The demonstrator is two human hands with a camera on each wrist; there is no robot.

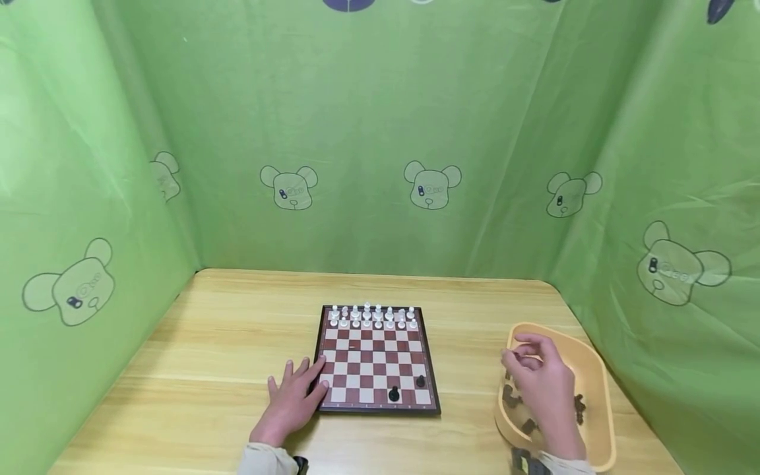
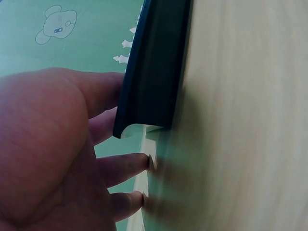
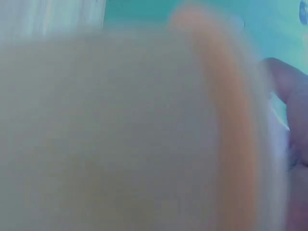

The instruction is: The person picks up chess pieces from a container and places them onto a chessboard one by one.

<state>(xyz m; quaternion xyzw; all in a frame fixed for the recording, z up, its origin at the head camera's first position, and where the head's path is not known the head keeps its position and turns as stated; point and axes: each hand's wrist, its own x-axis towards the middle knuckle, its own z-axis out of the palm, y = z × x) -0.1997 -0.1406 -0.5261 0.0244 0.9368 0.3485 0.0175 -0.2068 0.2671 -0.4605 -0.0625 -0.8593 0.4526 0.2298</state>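
A brown-and-white chessboard with a dark frame lies on the table. White chess pieces stand in two rows at its far side. Near the close right corner are two black pieces, one in the nearest row and another just beyond it. My left hand rests with spread fingers at the board's left edge. Above an orange-yellow bin, my right hand pinches a small dark chess piece, mostly hidden by the fingers. The right wrist view is blurred by the bin's rim.
Several dark chess pieces lie inside the bin, at the right of the wooden table. Green curtains with bear heads enclose the table at the back and both sides.
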